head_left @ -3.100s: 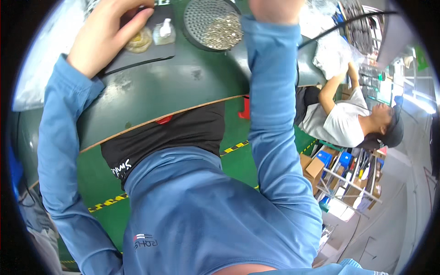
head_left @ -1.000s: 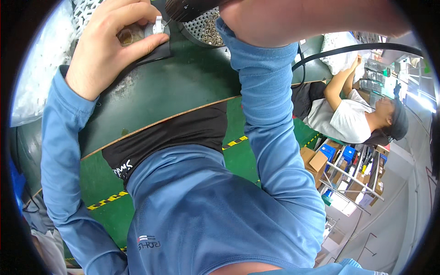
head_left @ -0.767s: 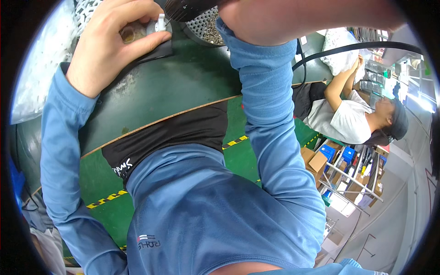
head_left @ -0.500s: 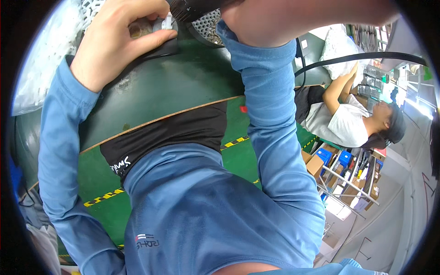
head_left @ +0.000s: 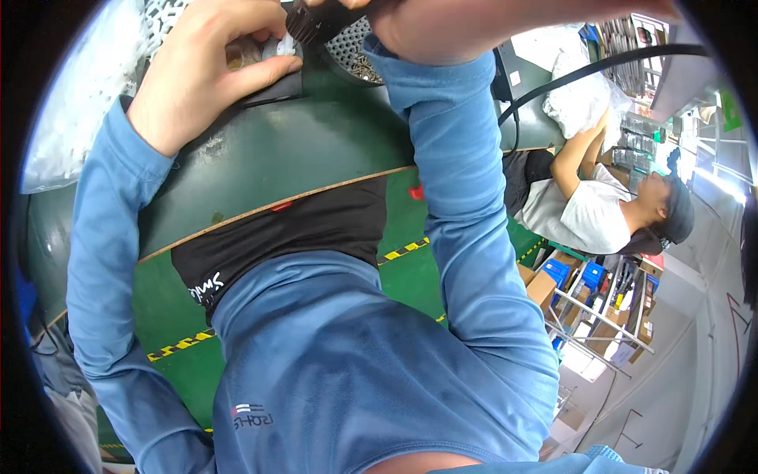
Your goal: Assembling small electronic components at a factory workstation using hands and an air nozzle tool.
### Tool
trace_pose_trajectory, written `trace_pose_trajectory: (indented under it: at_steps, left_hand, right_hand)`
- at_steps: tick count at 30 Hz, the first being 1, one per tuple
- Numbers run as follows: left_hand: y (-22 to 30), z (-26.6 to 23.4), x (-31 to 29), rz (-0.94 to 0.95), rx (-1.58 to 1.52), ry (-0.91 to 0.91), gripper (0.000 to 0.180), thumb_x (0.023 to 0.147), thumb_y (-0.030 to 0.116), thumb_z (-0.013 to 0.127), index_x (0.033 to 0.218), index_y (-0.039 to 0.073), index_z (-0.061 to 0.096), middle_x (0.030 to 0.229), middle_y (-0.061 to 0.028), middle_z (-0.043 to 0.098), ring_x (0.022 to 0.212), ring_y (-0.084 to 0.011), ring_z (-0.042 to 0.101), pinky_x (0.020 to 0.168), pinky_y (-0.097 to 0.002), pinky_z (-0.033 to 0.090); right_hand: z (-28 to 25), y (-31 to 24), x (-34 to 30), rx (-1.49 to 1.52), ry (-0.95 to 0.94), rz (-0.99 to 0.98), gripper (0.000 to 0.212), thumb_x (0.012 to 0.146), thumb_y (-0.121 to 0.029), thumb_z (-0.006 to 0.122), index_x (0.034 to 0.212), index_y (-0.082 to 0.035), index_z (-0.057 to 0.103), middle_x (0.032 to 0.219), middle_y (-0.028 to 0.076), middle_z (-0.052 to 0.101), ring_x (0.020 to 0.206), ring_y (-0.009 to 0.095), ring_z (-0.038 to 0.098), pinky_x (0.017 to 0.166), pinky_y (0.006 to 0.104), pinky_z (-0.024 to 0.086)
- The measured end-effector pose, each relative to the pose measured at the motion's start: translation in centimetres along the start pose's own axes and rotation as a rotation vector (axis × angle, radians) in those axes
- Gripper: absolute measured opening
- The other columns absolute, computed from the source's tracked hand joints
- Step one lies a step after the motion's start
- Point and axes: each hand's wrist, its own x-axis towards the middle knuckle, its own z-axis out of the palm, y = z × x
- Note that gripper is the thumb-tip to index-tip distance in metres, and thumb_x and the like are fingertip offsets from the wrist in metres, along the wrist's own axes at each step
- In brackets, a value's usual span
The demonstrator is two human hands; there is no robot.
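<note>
White small part (head_left: 282,47) in L hand (head_left: 197,75) grip, pinched; R hand (head_left: 442,28) clamped on black tool (head_left: 312,20) alongside.

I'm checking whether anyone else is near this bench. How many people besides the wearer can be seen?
1. A seated co-worker in a white shirt and dark cap is at the right, beside the green table. Others may be hidden outside the picture.

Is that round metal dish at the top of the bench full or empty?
Not empty: the round mesh dish holds small metal parts, though the right hand hides most of it, so how full is unclear.
</note>
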Motion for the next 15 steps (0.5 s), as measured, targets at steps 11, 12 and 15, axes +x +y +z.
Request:
trace_pose_trajectory:
  at_steps: [11,12,15]
  left_hand:
    - [-1.0,1.8,0.3,0.110,0.040,0.094,0.024,0.081,0.011,0.081,0.098,0.003,0.066,0.091,-0.0083,0.061,0.086,-0.0266,0.061,0.078,-0.0328,0.047]
    - [-1.0,1.7,-0.2,0.107,0.036,0.089,0.029,0.076,0.012,0.083,0.096,0.003,0.064,0.096,-0.0089,0.059,0.091,-0.0298,0.056,0.084,-0.0375,0.045]
    - [-1.4,0.6,-1.4,0.003,0.033,-0.024,0.031,0.077,0.011,0.083,0.098,0.000,0.064,0.102,-0.0143,0.063,0.098,-0.0340,0.058,0.090,-0.0397,0.046]
  right_hand:
    - [-0.9,-0.4,-0.9,0.046,0.006,-0.132,0.109,0.073,-0.099,0.046,0.116,0.001,0.054,0.067,0.009,0.055,0.053,0.014,0.050,0.050,0.0247,0.043]
    - [-1.0,-0.2,-0.4,0.017,-0.028,-0.273,0.113,0.071,-0.102,0.043,0.113,0.002,0.056,0.064,0.009,0.055,0.052,0.015,0.053,0.047,0.0260,0.044]
    - [-2.1,-2.3,0.0,0.095,0.121,-0.332,0.101,0.080,-0.097,0.036,0.113,-0.005,0.060,0.064,0.008,0.057,0.051,0.018,0.057,0.046,0.0310,0.049]
